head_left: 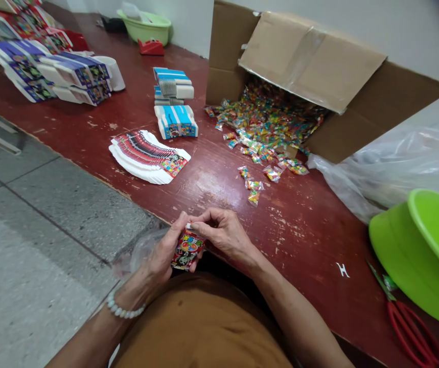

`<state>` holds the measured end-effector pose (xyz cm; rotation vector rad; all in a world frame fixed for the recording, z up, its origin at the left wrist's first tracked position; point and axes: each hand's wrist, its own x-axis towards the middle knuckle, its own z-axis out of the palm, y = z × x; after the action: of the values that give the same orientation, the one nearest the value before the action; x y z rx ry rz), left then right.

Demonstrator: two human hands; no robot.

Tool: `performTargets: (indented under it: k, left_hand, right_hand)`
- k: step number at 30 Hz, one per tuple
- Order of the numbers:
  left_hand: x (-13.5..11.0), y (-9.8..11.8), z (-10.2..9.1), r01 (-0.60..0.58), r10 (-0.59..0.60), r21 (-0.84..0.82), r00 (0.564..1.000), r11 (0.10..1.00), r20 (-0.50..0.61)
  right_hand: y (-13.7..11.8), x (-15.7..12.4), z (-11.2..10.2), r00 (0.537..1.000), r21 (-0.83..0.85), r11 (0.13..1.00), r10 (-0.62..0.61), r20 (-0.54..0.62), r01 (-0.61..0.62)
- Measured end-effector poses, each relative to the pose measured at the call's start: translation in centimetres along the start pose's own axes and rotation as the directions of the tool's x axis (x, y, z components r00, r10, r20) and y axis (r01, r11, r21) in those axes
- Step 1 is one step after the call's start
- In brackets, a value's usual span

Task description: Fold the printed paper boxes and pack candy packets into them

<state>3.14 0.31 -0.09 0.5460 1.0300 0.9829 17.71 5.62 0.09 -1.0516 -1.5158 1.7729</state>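
Note:
My left hand (165, 253) and my right hand (225, 232) are both closed on a small red and black printed box (187, 249), held at the near edge of the dark red table (299, 225). The right fingers pinch its white top flap. A fanned stack of flat red box blanks (148, 156) lies beyond my hands. Small colourful candy packets (267, 125) spill from a tipped cardboard carton (319, 66), and a few loose packets (253, 184) lie nearest my hands.
Blue folded boxes (176, 121) stand mid-table, with more blue and red boxes (62, 76) at far left. Green basins (422, 250) sit at right beside red scissors (411, 327). A clear plastic bag (395, 163) lies behind. Another green basin (146, 25) and a red tape dispenser (151, 47) are at the back.

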Motion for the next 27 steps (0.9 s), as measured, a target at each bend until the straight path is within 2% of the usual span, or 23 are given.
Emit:
performTargets:
  k: [5, 7, 8, 9, 12, 14, 18, 21, 23, 26, 27]
  left_hand:
    - [0.3, 0.1, -0.1, 0.042, -0.044, -0.085, 0.999, 0.995, -0.017]
    - [0.5, 0.2, -0.2, 0.071, -0.073, -0.131, 0.997, 0.989, -0.01]
    - [0.6, 0.2, -0.2, 0.076, -0.079, -0.163, 0.997, 0.984, -0.013]
    - [0.7, 0.3, -0.2, 0.072, -0.078, -0.205, 0.997, 0.976, -0.023]
    - [0.9, 0.3, 0.0, 0.019, -0.057, -0.357, 0.994, 0.934, -0.097]
    - [1.0, 0.5, 0.0, -0.008, -0.06, -0.416, 0.987, 0.909, -0.15]
    - [0.6, 1.4, -0.6, -0.07, -0.043, -0.432, 0.968, 0.899, -0.246]
    - [-0.2, 2.2, -1.8, -0.165, 0.053, -0.376, 0.956, 0.912, -0.29]
    - [-1.0, 2.2, -3.3, -0.211, 0.118, -0.3, 0.947, 0.93, -0.299]
    - [-2.5, 0.4, -7.3, -0.244, 0.215, -0.042, 0.913, 0.969, -0.348]
    - [-2.8, -0.7, -9.1, -0.237, 0.268, 0.127, 0.857, 0.963, -0.439]
  right_hand:
    - [0.2, 0.0, 0.4, 0.999, 0.038, 0.999, -0.015, 0.028, 0.013]
    - [0.2, 0.1, 0.4, 0.997, -0.03, 0.997, -0.071, 0.027, 0.071]
    - [0.2, 0.0, 0.4, 0.99, -0.097, 0.986, -0.136, 0.035, 0.138]
    - [0.2, 0.0, 0.3, 0.974, -0.171, 0.959, -0.222, 0.053, 0.228]
    - [0.6, -0.2, 0.2, 0.876, -0.345, 0.807, -0.467, 0.122, 0.479]
    - [0.9, -0.2, 0.3, 0.846, -0.425, 0.736, -0.5, 0.183, 0.527]
    - [0.7, 0.5, 1.8, 0.832, -0.596, 0.584, -0.439, 0.339, 0.551]
    - [-0.2, 1.8, 4.0, 0.846, -0.717, 0.463, -0.388, 0.365, 0.522]
    - [-0.5, 2.5, 5.4, 0.851, -0.743, 0.428, -0.357, 0.384, 0.515]
    - [0.0, 2.4, 6.5, 0.84, -0.687, 0.486, -0.366, 0.401, 0.54]
    - [0.5, 2.0, 6.6, 0.838, -0.654, 0.525, -0.373, 0.399, 0.545]
